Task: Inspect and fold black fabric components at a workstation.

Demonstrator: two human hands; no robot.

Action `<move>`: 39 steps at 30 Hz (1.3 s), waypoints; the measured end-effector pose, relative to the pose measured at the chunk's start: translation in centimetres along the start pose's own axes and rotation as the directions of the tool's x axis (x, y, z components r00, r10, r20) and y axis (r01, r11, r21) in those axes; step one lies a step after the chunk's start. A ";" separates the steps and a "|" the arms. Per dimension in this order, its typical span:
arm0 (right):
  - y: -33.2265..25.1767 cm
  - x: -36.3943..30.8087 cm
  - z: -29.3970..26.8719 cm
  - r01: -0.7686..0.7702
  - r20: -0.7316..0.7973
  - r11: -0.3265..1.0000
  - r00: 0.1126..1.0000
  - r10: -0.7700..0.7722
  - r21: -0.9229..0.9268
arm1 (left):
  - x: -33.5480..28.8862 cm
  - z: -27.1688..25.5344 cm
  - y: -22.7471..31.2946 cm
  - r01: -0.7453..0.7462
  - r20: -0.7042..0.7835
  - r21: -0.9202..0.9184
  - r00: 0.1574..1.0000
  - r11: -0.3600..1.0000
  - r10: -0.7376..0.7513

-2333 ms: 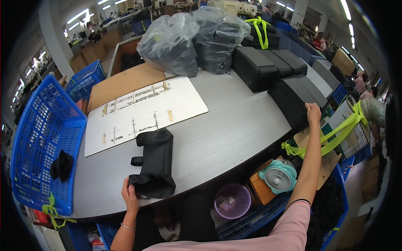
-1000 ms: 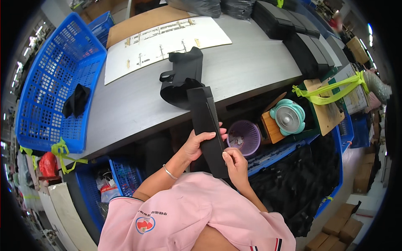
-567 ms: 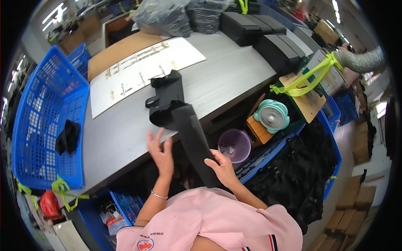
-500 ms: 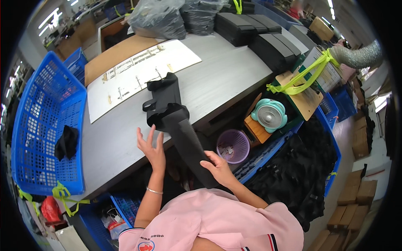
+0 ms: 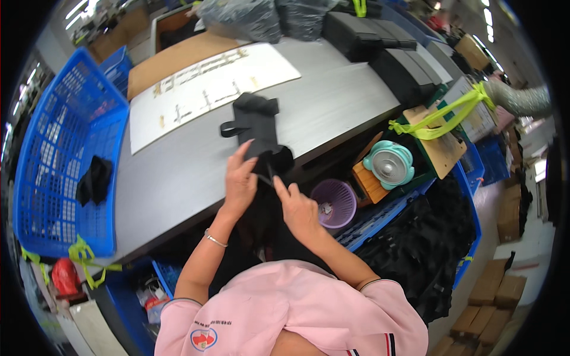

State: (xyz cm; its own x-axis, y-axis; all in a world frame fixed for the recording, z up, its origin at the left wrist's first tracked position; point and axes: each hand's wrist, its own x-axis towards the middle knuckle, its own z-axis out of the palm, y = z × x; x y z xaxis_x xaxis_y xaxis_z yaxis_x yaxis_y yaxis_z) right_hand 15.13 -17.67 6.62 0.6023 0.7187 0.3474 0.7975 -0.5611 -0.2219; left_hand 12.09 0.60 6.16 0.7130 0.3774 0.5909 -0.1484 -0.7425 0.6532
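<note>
A black fabric piece [image 5: 259, 132] with a small side loop lies across the near edge of the grey worktable [image 5: 178, 196], its far end curled up. My left hand [image 5: 240, 184] is at its near end, fingers bent and partly closed on the fabric. My right hand [image 5: 301, 212] is close beside it, index finger stretched forward and the other fingers curled in, gripping the same near end. Between the hands a thin grey edge shows; the fingertips are slightly blurred, so the exact grip is hard to see.
On the left stands a blue crate [image 5: 65, 207] with a black piece inside. A white board [image 5: 208, 101] lies on the table; stacked black pieces [image 5: 404, 74] stand behind. To the right are a purple basket [image 5: 334, 216], a turquoise fan [image 5: 389, 165] and a crate of black pieces [image 5: 415, 237].
My right hand has moved up and left to the table edge, bringing the long black near flap up with it. My left hand has shifted right, onto the fabric. The head view has shifted slightly.
</note>
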 end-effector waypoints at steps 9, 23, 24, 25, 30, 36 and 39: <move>-0.5 1.0 1.8 -0.219 0.234 0.920 0.961 0.146 0.326 | -2.4 -1.6 3.8 -0.095 0.072 0.071 0.993 0.993 0.090; 2.2 3.6 3.7 -0.417 0.606 -0.522 0.750 0.265 0.744 | -8.7 -4.4 6.3 -0.062 -0.054 -0.018 0.997 0.998 0.061; 2.7 3.7 4.2 -0.433 0.632 -0.536 0.728 0.266 0.725 | -9.1 -4.1 6.5 -0.032 -0.047 -0.031 0.998 0.999 0.031; 3.1 3.6 4.6 -0.437 0.635 -0.535 0.725 0.267 0.723 | -9.4 -3.8 6.8 -0.003 -0.039 -0.045 0.999 0.999 0.001; 2.8 3.0 4.7 -0.333 0.532 -0.554 0.810 0.246 0.763 | -7.5 -2.8 8.9 0.081 -0.161 0.021 0.984 0.996 -0.077; 1.7 2.4 2.0 -0.374 0.548 -0.568 0.820 0.168 0.733 | -7.4 -1.8 8.7 0.121 -0.213 -0.156 0.965 0.980 -0.153; 2.3 1.5 4.8 -0.204 0.407 -0.769 0.910 0.079 0.606 | -7.3 -1.2 9.0 0.103 -0.192 -0.209 0.971 0.973 -0.144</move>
State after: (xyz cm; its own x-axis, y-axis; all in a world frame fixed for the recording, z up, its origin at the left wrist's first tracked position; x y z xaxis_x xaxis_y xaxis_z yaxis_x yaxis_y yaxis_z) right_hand 18.08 -15.89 2.24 0.6255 0.7769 -0.0720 -0.7148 0.5335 -0.4521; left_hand 4.72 -8.17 8.30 0.5816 0.5797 0.5707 -0.2141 -0.5678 0.7948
